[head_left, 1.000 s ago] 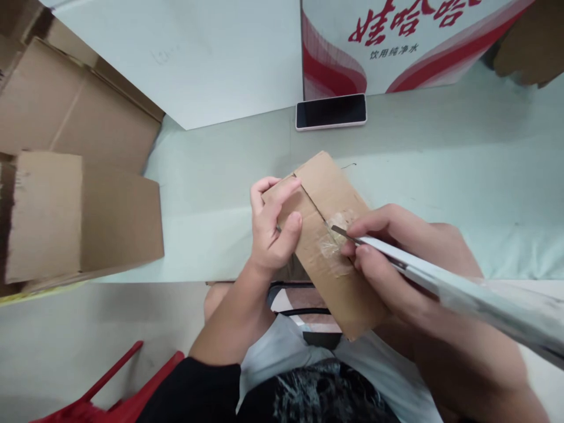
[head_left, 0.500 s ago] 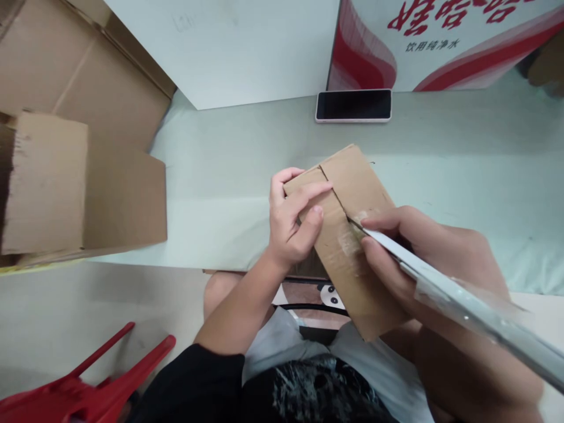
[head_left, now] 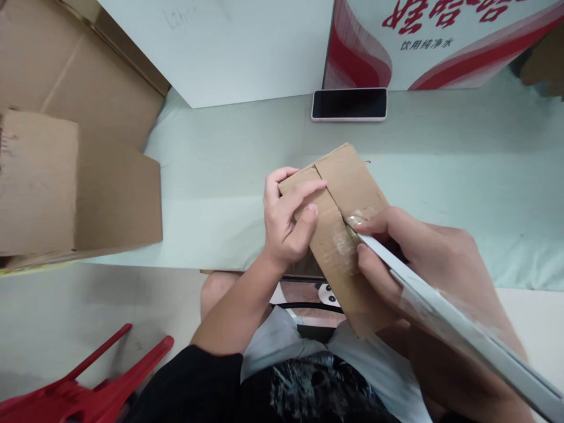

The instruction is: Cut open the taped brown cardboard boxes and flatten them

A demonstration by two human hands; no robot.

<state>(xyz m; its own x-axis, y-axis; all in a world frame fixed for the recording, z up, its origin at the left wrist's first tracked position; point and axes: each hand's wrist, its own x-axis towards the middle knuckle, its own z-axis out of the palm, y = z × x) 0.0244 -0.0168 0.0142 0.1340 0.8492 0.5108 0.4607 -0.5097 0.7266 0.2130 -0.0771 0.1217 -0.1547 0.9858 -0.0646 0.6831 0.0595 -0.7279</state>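
Observation:
A small brown cardboard box [head_left: 328, 205] is tilted over my lap, with a seam running along its upper face. My left hand [head_left: 291, 214] grips its left side, index finger and thumb lying on the face near the seam. Clear tape [head_left: 348, 241] crosses the seam and looks wrinkled. My right hand [head_left: 423, 258] is closed around a long, thin, whitish blade-like tool [head_left: 458, 317] with clear tape on its side. The tool's narrow tip sits at the seam by the tape; how deep it goes is hidden. Its other end runs past the lower right edge of view.
A phone [head_left: 349, 104] lies on the pale green cloth [head_left: 211, 176] beyond the box. Behind it stand a white box [head_left: 255, 53] and a red-printed carton [head_left: 423, 64]. An open cardboard box [head_left: 118, 200] is at the left, and a red stool [head_left: 106, 388] stands below it.
My right hand and the tool have shifted slightly, the tip staying at the taped seam. The whole view has slid a little left. My left hand keeps its hold.

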